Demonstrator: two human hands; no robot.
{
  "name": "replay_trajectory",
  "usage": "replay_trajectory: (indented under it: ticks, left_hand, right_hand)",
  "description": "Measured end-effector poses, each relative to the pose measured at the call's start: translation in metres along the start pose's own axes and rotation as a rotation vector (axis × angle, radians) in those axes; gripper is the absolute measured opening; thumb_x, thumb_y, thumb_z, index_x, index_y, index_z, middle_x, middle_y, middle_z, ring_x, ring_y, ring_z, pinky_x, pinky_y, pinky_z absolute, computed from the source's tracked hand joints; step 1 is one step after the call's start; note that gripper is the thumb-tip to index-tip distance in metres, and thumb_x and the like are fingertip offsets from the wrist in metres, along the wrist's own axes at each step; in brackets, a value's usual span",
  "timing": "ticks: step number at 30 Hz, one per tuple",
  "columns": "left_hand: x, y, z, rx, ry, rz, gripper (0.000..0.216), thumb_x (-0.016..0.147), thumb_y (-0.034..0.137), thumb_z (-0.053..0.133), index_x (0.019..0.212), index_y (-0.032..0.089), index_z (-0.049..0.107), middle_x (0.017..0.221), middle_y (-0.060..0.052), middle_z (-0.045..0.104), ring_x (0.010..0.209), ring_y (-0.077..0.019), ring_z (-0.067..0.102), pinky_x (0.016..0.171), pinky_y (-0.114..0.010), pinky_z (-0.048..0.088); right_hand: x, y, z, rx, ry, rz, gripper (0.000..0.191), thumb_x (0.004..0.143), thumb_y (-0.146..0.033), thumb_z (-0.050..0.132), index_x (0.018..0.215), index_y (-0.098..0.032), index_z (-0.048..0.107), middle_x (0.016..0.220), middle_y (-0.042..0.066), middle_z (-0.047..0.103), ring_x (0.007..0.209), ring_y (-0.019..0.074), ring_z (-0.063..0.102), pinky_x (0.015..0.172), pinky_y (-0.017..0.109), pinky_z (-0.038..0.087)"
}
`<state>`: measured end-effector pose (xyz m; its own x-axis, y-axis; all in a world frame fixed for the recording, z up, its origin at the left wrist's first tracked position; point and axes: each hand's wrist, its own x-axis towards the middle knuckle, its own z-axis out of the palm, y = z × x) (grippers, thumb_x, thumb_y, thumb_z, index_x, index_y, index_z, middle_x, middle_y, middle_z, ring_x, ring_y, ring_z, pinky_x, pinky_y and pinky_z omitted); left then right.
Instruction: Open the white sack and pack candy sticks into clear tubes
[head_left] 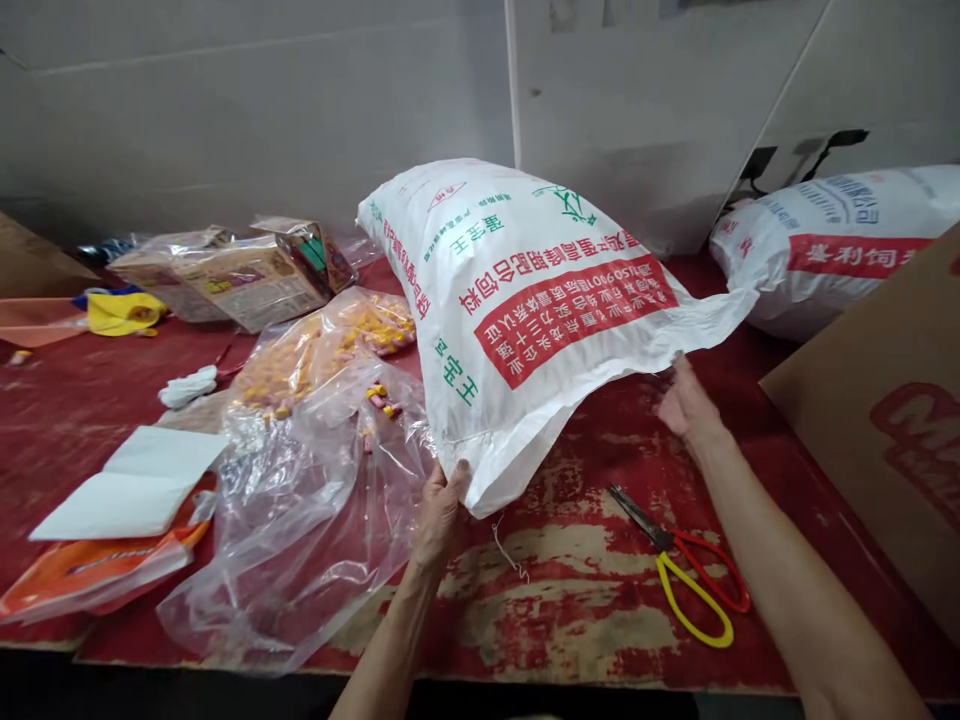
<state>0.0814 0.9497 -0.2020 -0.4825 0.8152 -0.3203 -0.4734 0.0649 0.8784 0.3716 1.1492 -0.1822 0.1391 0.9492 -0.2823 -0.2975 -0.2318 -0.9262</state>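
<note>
A big white woven sack (517, 300) with red and green printed characters lies on the red worn table (570, 580), its near end lifted off the surface. My left hand (439, 510) is closed on the sack's lower near corner. My right hand (686, 405) grips the sack's other near edge from underneath, fingers curled on the fabric. A loose thread hangs from the sack's stitched seam near my left hand.
Scissors (686, 570) with red and yellow handles lie on the table between my arms. Clear plastic bags (300, 500) with small yellow pieces spread at the left, beside white paper (135, 490) and an orange bag (90, 575). A second sack (832, 240) and cardboard (892, 420) stand right.
</note>
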Motion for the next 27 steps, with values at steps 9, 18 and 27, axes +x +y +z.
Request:
replay_trajectory:
  ticks: [9, 18, 27]
  left_hand:
    - [-0.031, 0.008, 0.002, 0.829, 0.381, 0.879, 0.061, 0.072, 0.05, 0.069, 0.121, 0.019, 0.049, 0.12, -0.013, 0.054, 0.109, -0.0272, 0.053, 0.094, -0.041, 0.042]
    - [-0.011, 0.045, 0.035, 1.36, -0.043, 0.858, 0.016, 0.084, 0.019, 0.051, 0.076, 0.02, 0.065, 0.073, -0.004, 0.062, 0.072, -0.0192, 0.056, 0.074, -0.034, 0.037]
    - [-0.008, 0.061, 0.038, 0.95, -0.128, 0.54, 0.025, 0.081, 0.036, 0.051, 0.063, 0.018, 0.051, 0.058, 0.004, 0.037, 0.055, -0.01, 0.033, 0.052, -0.021, 0.029]
  right_hand:
    - [-0.101, 0.078, 0.1, 0.119, -0.302, 0.013, 0.041, 0.056, -0.042, 0.076, 0.087, -0.017, 0.065, 0.084, 0.002, 0.071, 0.083, 0.018, 0.063, 0.076, 0.029, 0.048]
    - [-0.115, 0.093, 0.096, 0.047, -0.289, -0.116, 0.037, 0.066, -0.044, 0.066, 0.09, -0.016, 0.067, 0.091, 0.004, 0.072, 0.086, 0.0207, 0.063, 0.08, 0.032, 0.048]
    - [-0.132, 0.073, 0.052, -0.453, -0.305, -0.195, 0.02, 0.072, -0.035, 0.062, 0.082, -0.018, 0.064, 0.08, 0.003, 0.067, 0.077, 0.0196, 0.058, 0.074, 0.03, 0.043]
